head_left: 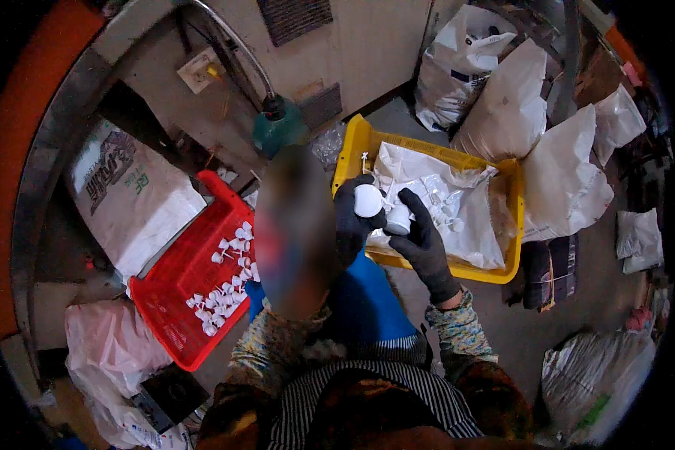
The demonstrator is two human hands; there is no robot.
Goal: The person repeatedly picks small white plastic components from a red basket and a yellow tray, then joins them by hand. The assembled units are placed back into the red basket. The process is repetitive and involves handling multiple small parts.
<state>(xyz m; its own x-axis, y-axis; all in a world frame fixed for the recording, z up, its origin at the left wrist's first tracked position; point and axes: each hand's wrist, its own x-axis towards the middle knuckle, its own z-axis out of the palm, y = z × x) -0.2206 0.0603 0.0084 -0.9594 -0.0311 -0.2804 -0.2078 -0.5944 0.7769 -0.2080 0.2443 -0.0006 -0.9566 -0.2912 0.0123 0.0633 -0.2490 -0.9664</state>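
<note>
Dark work gloves cover both my hands. My left hand (349, 232) is closed on a white round plastic cap (367, 201), its flat face turned up. Close beside it, my right hand (426, 246) pinches a second white plastic cap (398, 220) between thumb and fingers. A thin white stem shows between the two caps; I cannot tell whether it joins them. Both hands are over the near left part of a yellow crate (516, 225), which is lined with a white plastic sheet (476, 240). More white plastic pieces (448, 214) lie on the sheet.
On the left, a red crate (174, 281) holds many white plastic pieces (216, 304). A printed white sack (139, 195) stands behind it. White sacks (506, 101) stand beyond the yellow crate, and a green container (277, 129) is at the back. A blurred patch hides my left forearm partly.
</note>
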